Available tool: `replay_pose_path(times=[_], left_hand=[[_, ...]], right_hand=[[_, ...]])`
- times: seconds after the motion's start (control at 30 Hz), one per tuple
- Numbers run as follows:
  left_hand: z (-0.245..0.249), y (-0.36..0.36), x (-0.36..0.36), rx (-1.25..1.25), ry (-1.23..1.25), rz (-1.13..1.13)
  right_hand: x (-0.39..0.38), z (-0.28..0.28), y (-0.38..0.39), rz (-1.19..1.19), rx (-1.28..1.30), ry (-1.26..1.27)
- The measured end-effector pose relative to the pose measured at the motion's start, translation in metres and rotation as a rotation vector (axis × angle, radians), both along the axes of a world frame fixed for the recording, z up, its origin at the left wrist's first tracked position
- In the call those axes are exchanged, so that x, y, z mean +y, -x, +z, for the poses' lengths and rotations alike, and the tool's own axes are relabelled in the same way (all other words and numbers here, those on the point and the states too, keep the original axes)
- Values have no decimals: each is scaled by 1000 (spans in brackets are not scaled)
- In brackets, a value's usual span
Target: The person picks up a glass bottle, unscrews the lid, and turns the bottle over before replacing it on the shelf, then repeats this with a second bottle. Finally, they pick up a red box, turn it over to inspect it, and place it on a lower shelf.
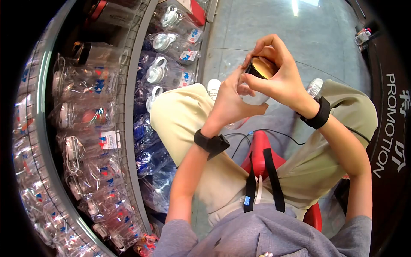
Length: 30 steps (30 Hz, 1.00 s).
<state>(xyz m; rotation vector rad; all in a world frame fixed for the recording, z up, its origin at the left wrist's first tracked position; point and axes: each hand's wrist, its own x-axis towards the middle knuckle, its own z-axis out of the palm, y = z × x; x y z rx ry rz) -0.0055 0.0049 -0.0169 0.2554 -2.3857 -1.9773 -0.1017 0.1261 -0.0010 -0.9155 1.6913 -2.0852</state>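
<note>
The clear container (256,97) is up between this person's knees, clasped in both hands: the left hand (229,100) cups its side, the right hand (283,76) curls thumb and fingers about its gold-topped lid (264,67). I'd guess it's light, stiff and slick, best held round the body. A cable (278,129) trails below, near the red seat (259,160); wire shelving (122,96) with wrapped bottles (173,73) hems in the left side.
</note>
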Motion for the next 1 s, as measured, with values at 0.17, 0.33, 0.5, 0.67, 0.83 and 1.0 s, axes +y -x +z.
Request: replay_pose_path(times=[0.17,0.33,0.5,0.67,0.83,1.0], left_hand=[[10,0,0,-64,-2,-30],[13,-1,1,-132,-25,-40],[6,-3,3,-153,-29,-60],[-4,-4,6,-113,-83,-64],[2,-8,2,-316,-494,-186],[7,-4,8,-200,-440,-142]], right_hand=[[0,2,-1,14,-39,11],[1,0,-1,28,-66,27],[7,3,-3,86,-110,-21],[10,1,-3,114,-118,-58],[9,5,6,252,-101,124],[12,24,22,389,-51,14]])
